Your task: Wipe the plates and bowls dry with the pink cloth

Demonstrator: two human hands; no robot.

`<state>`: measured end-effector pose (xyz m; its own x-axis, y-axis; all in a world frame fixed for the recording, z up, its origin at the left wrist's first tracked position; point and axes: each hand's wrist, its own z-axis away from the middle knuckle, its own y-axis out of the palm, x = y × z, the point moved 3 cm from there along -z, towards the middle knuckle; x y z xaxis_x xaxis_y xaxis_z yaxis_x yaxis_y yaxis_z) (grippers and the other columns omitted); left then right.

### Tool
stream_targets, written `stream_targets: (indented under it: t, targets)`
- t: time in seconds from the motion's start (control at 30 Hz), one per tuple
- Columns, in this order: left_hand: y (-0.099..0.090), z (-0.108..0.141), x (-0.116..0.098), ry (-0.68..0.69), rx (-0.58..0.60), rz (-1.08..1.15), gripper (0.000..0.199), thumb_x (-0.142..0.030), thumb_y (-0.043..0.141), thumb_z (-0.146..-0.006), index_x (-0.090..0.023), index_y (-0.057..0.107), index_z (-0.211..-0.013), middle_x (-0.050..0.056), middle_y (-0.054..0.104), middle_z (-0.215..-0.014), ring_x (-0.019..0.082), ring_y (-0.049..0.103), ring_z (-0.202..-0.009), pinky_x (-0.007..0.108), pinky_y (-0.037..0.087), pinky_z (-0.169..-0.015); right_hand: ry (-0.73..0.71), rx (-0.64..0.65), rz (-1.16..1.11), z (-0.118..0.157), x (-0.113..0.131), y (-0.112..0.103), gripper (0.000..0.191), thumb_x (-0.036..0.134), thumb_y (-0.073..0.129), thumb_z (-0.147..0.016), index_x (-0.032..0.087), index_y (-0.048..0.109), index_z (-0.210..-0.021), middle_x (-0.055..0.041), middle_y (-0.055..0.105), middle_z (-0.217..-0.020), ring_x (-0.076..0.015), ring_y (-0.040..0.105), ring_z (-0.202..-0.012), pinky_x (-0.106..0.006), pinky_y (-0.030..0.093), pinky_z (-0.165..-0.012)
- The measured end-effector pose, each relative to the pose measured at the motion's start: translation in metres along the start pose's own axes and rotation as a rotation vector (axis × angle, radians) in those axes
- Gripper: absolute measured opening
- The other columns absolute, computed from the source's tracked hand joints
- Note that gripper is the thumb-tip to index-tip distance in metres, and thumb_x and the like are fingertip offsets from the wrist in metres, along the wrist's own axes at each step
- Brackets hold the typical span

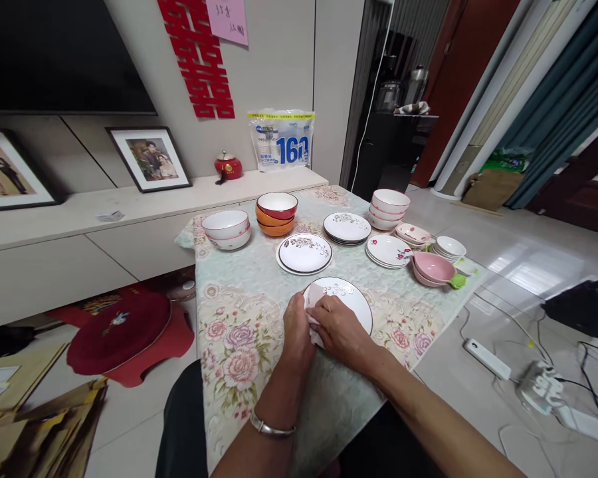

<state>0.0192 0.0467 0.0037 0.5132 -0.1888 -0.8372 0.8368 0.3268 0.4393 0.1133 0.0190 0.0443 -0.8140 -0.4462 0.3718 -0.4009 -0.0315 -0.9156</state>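
A white plate (356, 305) with a dark rim and scroll pattern is near the table's front edge. My left hand (298, 328) is at its left edge, fingers closed around the rim and a pale pink cloth (316, 294). My right hand (336, 325) lies over the plate's left part, its fingers bunched on the same cloth. Both hands are close together, and their fingertips are partly hidden. Just behind stands a small stack of patterned plates (305, 254), with another stack (347, 227) farther back to the right.
Around the flowered tablecloth (259, 299) stand white bowls (226, 229), red and orange bowls (276, 214), pink-rimmed bowls (389, 208), flower plates (389, 251), pink bowls (433, 268) and small white bowls (448, 247). A red stool (119, 332) is left of the table.
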Motion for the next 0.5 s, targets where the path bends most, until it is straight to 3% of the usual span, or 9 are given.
stream_targets:
  t: [0.13,0.23,0.37,0.5]
  targets:
    - [0.003,0.000,0.003,-0.007,0.014,0.026,0.021,-0.034,0.055,-0.078,-0.017,0.064,-0.086,0.000,0.066,-0.076,0.016,0.059,-0.068,0.028,0.046,-0.065,-0.103,0.097,-0.185,0.032,-0.013,-0.016,0.019,0.021,0.052,-0.096,0.023,0.070,-0.100,-0.0041,0.064,-0.095,-0.0173,0.055,-0.091,-0.026,0.041,-0.080]
    - [0.005,0.000,0.006,-0.039,0.029,0.095,0.020,-0.032,0.057,-0.076,-0.017,0.062,-0.088,0.002,0.069,-0.078,0.017,0.063,-0.071,0.029,0.049,-0.067,-0.060,0.152,-0.186,0.045,-0.034,-0.028,0.016,0.021,0.056,-0.095,0.024,0.072,-0.098,-0.0029,0.066,-0.097,-0.0167,0.058,-0.092,-0.026,0.041,-0.082]
    - [0.006,-0.001,0.008,-0.062,0.016,0.103,0.023,-0.033,0.058,-0.076,-0.016,0.063,-0.090,0.003,0.071,-0.079,0.018,0.065,-0.072,0.032,0.050,-0.070,0.113,0.114,-0.007,0.038,-0.059,-0.038,0.014,0.012,0.061,-0.088,0.021,0.071,-0.090,-0.0035,0.068,-0.094,-0.0180,0.058,-0.091,-0.027,0.040,-0.081]
    - [0.006,-0.001,0.008,-0.077,0.021,0.092,0.025,-0.034,0.058,-0.076,-0.016,0.064,-0.092,0.003,0.072,-0.080,0.018,0.065,-0.070,0.032,0.050,-0.069,0.278,0.080,0.279,0.025,-0.064,-0.036,0.014,0.013,0.058,-0.088,0.018,0.070,-0.093,-0.0092,0.068,-0.096,-0.0231,0.056,-0.091,-0.032,0.039,-0.077]
